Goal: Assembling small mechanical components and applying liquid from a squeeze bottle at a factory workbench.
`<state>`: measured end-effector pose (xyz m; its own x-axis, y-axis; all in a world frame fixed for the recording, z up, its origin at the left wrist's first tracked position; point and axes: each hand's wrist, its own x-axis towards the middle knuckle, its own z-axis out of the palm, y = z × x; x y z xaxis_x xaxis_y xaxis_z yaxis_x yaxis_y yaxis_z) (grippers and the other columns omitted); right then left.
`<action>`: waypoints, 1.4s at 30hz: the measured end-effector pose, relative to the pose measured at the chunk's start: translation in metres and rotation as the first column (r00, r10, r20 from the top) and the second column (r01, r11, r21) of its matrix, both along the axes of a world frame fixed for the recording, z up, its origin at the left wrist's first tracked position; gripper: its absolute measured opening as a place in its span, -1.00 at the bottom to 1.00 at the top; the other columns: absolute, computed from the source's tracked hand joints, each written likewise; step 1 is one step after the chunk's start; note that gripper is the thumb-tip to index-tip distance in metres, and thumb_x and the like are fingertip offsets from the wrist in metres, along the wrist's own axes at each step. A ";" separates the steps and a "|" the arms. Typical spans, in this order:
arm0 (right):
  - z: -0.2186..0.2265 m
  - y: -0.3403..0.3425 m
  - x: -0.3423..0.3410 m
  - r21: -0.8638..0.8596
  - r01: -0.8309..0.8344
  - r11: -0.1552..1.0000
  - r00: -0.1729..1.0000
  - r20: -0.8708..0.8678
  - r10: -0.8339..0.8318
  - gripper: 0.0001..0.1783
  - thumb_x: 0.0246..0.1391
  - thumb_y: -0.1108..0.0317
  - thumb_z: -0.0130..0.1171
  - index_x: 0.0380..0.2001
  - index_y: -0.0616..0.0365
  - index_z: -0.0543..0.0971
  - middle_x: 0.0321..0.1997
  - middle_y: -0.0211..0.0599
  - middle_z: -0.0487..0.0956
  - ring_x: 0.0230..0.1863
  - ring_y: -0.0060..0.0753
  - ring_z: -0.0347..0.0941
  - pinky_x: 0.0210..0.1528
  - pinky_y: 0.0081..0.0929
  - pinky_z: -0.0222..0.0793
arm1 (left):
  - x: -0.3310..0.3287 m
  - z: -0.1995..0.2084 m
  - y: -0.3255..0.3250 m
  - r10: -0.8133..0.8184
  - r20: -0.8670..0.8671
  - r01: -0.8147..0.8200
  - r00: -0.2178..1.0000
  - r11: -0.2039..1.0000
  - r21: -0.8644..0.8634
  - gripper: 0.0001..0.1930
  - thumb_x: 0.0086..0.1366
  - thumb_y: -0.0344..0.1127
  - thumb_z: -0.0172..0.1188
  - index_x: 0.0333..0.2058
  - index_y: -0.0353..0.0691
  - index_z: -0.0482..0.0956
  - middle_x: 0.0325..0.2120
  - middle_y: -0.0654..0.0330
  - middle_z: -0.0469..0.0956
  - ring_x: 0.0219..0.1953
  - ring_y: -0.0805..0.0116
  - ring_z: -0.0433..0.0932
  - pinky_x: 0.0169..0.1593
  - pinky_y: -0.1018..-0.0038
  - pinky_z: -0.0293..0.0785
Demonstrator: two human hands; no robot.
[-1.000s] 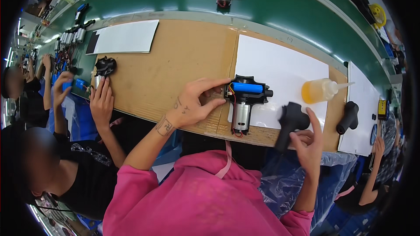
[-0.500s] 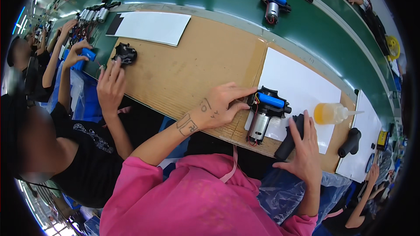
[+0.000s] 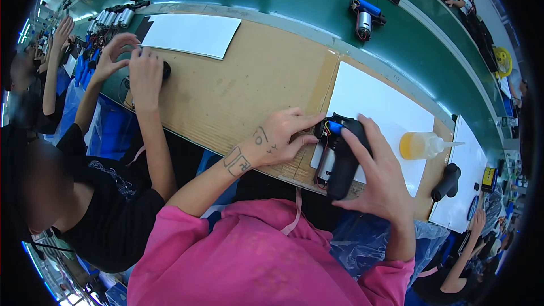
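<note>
My left hand point(image 3: 286, 139) pinches the left edge of a black-framed motor assembly between thumb and fingers. A blue cylindrical cell point(image 3: 335, 128), thin coloured wires and a silver motor point(image 3: 325, 165) show on it. My right hand point(image 3: 382, 173) holds a black pistol-shaped housing shell point(image 3: 344, 164) by its right side, fingers on top and thumb at the lower end. This shell lies over the right part of the assembly and hides much of the cell and motor. Whether the two are seated together, I cannot tell. A white sheet point(image 3: 385, 102) lies beneath them.
A bottle of yellow liquid point(image 3: 418, 145) lies right of my right hand, with another black housing point(image 3: 446, 182) beyond it. Another motor assembly point(image 3: 364, 20) rests on the green surface point(image 3: 283, 0) behind the cardboard point(image 3: 243, 85). At left, a co-worker's hands point(image 3: 146, 76) work over the table.
My right hand has lifted the black shell from beside the assembly and brought it left, over the cell and motor. My left hand keeps its pinch. The co-worker's hands have shifted.
</note>
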<state>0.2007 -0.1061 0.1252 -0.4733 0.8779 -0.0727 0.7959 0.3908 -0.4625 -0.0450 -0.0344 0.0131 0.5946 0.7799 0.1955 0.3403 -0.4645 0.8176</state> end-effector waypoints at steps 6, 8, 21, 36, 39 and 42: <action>-0.005 0.023 -0.013 -0.072 -0.082 0.994 0.995 0.055 0.086 0.35 -0.53 0.17 0.71 0.44 0.11 0.24 0.51 0.15 0.17 0.50 0.39 0.11 0.48 0.09 0.19 | 0.000 -0.003 0.008 0.000 0.118 -0.009 0.993 0.997 0.072 -0.49 0.21 -0.33 0.41 0.15 -0.25 0.63 -0.41 -0.01 0.60 -0.35 0.05 0.57 -0.20 0.25 0.51; -0.005 0.024 -0.018 -0.075 -0.069 0.995 0.995 0.065 0.074 0.36 -0.52 0.16 0.71 0.44 0.18 0.22 0.51 0.16 0.17 0.50 0.39 0.11 0.48 0.08 0.18 | -0.003 0.001 0.013 -0.049 0.029 0.049 0.998 0.999 -0.014 -0.50 0.17 -0.44 0.42 0.13 -0.22 0.64 -0.31 0.02 0.65 -0.26 0.05 0.64 -0.15 0.29 0.57; 0.006 0.025 -0.040 -0.103 -0.061 0.993 0.938 0.334 0.092 0.39 -0.54 0.19 0.72 0.42 0.36 0.18 0.50 0.32 0.12 0.48 0.50 0.09 0.48 0.07 0.16 | -0.002 -0.008 0.022 -0.024 0.095 0.019 0.995 0.999 0.045 -0.57 0.12 -0.32 0.50 0.00 -0.23 0.71 -0.34 0.02 0.68 -0.30 0.04 0.67 -0.18 0.28 0.57; -0.022 0.040 -0.027 -0.167 0.055 0.985 0.998 0.004 -0.055 -0.05 -0.02 0.09 0.51 0.37 0.20 0.33 0.38 0.30 0.29 0.36 0.39 0.28 0.39 0.01 0.26 | -0.013 -0.003 -0.021 0.062 0.235 -0.069 0.970 0.997 0.020 -0.48 0.27 -0.20 0.38 0.18 -0.24 0.57 -0.17 -0.05 0.68 -0.15 -0.06 0.65 0.00 0.19 0.57; -0.033 0.079 -0.005 -0.104 0.187 0.977 0.950 -0.234 -0.207 -0.36 0.06 0.16 0.46 0.17 0.20 0.55 0.05 0.03 0.62 0.07 0.06 0.55 0.12 -0.17 0.47 | -0.042 -0.001 -0.041 0.315 0.249 -0.345 0.916 0.934 0.089 -0.72 0.21 -0.40 0.41 -0.09 -0.28 0.70 -0.25 -0.01 0.71 -0.27 0.00 0.68 -0.16 0.25 0.60; -0.054 0.154 0.034 0.319 0.488 0.813 0.855 -0.363 -0.371 -0.42 0.03 0.27 0.41 0.11 0.25 0.56 0.04 0.00 0.63 0.12 0.08 0.54 0.20 -0.11 0.41 | -0.037 -0.011 -0.049 0.543 0.281 -0.595 0.791 0.790 0.147 -0.82 0.19 -0.50 0.36 -0.21 -0.27 0.71 -0.35 0.04 0.71 -0.35 0.06 0.67 -0.23 0.29 0.58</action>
<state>0.2348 0.0476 0.0715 0.0106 0.9215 0.3883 0.7894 0.2307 -0.5689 -0.0820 -0.0829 0.0024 -0.0212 0.8841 0.4668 0.4294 -0.4136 0.8028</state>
